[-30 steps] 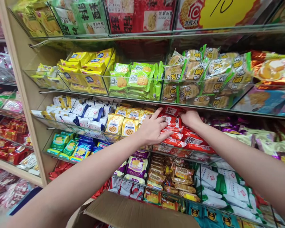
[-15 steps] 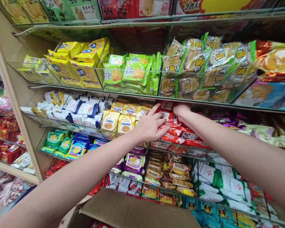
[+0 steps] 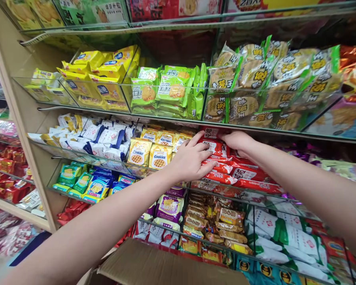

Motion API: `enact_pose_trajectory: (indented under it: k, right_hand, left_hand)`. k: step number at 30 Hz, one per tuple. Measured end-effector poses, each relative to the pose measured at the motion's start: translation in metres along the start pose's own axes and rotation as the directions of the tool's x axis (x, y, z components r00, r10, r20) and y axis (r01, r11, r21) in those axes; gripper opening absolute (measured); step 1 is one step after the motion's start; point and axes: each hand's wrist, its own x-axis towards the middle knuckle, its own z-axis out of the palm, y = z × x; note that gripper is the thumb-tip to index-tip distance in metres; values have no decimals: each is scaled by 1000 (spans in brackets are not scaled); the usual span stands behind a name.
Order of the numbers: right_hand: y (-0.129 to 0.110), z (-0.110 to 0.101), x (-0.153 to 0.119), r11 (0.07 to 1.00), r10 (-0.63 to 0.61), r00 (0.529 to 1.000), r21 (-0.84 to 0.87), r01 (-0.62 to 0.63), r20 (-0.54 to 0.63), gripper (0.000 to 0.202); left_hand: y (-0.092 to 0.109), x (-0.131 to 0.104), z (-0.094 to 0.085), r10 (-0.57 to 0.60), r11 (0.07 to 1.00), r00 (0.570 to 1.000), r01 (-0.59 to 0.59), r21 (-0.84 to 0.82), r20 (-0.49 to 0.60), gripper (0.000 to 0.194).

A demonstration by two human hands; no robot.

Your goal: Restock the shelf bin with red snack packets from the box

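Both of my hands reach into a shelf compartment of red snack packets (image 3: pixel 249 174) on the middle tier. My left hand (image 3: pixel 191 158) lies against the left side of the packets, its fingers apart and touching the upper ones. At the back right of the same pile is my right hand (image 3: pixel 239 141), bent at the wrist below the shelf above. Its fingertips are hidden among the packets, so any grip there cannot be made out. Yellow cookie packets (image 3: pixel 160 156) sit just left of my left hand.
An open cardboard box (image 3: pixel 172 263) stands in front of the lower tiers. Close above my hands runs a glass shelf edge (image 3: pixel 178 122), with green biscuit packs (image 3: pixel 175 87) and round wrapped biscuits (image 3: pixel 255 75) on it. Purple biscuit packs (image 3: pixel 169 209) lie below.
The view has shifted slightly, moving the shelves rightward in the picture. My right hand has drawn a little to the right, showing more of its back. My left hand stays on the red packets.
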Motion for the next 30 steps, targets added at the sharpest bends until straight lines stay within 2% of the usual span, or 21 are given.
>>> enact_pose_trajectory:
  k: [4, 7, 9, 12, 17, 21, 25, 30]
  right_hand:
    - [-9, -26, -29, 983, 57, 993, -180, -39, 99, 37]
    - [-16, -32, -43, 937, 18, 990, -348, 32, 139, 42]
    - [-16, -30, -43, 916, -38, 987, -390, 96, 154, 37]
    - [-12, -24, -33, 925, -97, 984, -352, 145, 149, 32]
    - [1, -25, -23, 938, -83, 993, -329, 106, 84, 36]
    - [15, -36, -38, 927, -189, 980, -319, 200, 64, 31]
    - [23, -43, -58, 921, -327, 945, -225, 319, 1, 29]
    - [20, -41, -58, 944, -327, 945, -44, 326, -14, 37]
  left_hand:
    - [0, 0, 0, 0, 1000, 1000, 0, 1, 6, 41]
    - [1, 0, -1, -8, 1000, 1000, 8, 4, 12, 39]
    - [1, 0, -2, -7, 1000, 1000, 7, 3, 13, 39]
    - [1, 0, -3, -2, 1000, 1000, 2, 0, 14, 39]
    - [2, -2, -5, -5, 1000, 1000, 5, 4, 16, 37]
    - [3, -2, -6, -23, 998, 999, 22, 56, 24, 37]
    - [4, -2, -6, -35, 997, 998, 31, 68, 56, 39]
    - [6, -2, -8, -27, 997, 999, 25, 68, 30, 37]
